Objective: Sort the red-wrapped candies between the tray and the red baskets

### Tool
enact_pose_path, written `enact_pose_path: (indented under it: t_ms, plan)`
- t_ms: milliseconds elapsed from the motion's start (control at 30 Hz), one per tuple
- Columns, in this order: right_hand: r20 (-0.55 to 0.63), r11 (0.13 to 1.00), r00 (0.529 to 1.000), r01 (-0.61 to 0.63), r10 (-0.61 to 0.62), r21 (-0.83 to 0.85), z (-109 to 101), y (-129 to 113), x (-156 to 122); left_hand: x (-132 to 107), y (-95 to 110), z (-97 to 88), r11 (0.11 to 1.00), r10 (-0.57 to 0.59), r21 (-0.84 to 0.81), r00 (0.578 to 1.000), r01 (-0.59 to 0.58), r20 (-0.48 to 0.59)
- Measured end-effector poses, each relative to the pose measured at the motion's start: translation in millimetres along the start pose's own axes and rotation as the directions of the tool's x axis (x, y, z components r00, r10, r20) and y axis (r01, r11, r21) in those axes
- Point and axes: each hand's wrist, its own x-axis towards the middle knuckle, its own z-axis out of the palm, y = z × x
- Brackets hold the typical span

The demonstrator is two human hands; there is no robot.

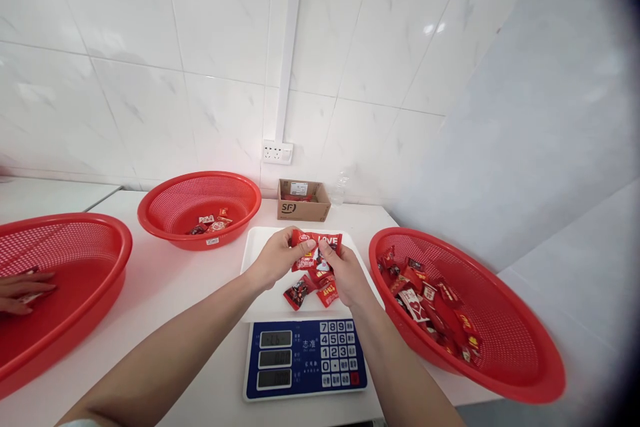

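Note:
Both my hands pinch red candy packets above the white pan (260, 303) of a digital scale (305, 360). My left hand (277, 259) is closed on the left side of a red packet (303, 262). My right hand (343, 273) grips the right side, where a red packet printed LOVE (327, 240) shows. Whether these are one packet or two overlapping ones I cannot tell. Below them, several small wrapped candies lie on the pan, among them a dark red one (299, 292) and a bright red one (328, 293).
At right a red basket (520, 340) holds many wrapped candies (435, 307). Another red basket (165, 197) at back left holds several. Another person's hand (23, 292) reaches into a third basket (95, 267) at far left. A small cardboard box (305, 212) stands by the wall.

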Motion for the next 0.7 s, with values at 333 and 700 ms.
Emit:
enact_pose_path:
  t_ms: [333, 700]
  plan:
    - [-0.150, 0.991, 0.983, 0.091, -0.105, -0.095, -4.8, 9.2, 2.2, -2.6, -2.5, -2.6, 0.994, -0.102, -0.026, 0.981, 0.108, 0.165]
    - [0.063, 0.999, 0.997, -0.045, 0.044, 0.016, -0.1, -1.8, -2.9, -1.0, -8.2, -4.9, 0.997, 0.016, -0.074, 0.996, -0.010, 0.089]
